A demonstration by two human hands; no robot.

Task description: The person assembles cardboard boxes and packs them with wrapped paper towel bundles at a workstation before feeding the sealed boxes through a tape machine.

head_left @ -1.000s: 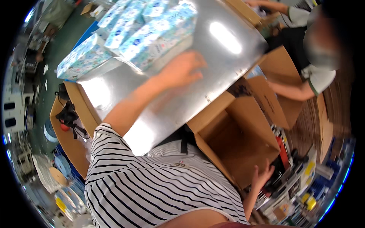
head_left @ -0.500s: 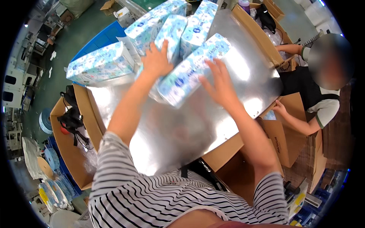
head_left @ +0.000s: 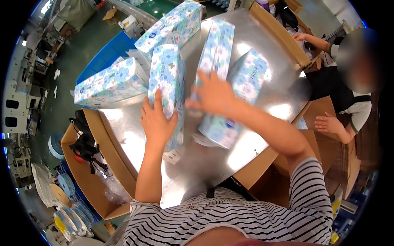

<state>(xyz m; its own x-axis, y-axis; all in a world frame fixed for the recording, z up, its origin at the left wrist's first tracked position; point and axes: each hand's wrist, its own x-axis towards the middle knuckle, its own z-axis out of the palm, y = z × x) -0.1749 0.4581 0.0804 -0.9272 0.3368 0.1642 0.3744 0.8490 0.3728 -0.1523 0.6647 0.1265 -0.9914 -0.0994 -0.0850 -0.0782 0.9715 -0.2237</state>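
Note:
Several long tissue packs in blue-and-white floral wrap lie on a shiny metal table. My left hand (head_left: 158, 125) rests with spread fingers on the near part of the middle pack (head_left: 165, 69). My right hand (head_left: 215, 95), slightly blurred, reaches leftward with its fingers apart over the near end of another pack (head_left: 217, 47). Under my right wrist a third pack (head_left: 250, 76) lies at a slant, partly hidden by the forearm. One more pack (head_left: 108, 82) sits at the left edge, and another (head_left: 170, 26) lies at the far edge.
The metal table (head_left: 279, 88) has a blue bin (head_left: 107, 51) past its far left edge. Open cardboard boxes stand at the left (head_left: 92, 176), far right (head_left: 283, 39) and near right (head_left: 256, 166). A co-worker (head_left: 328, 88) stands at the right, beside a carton (head_left: 322, 108).
The middle packs have been drawn apart and nearer to me. My left hand has moved nearer, and my right hand has swung left across the slanted pack. The co-worker's near hand has opened.

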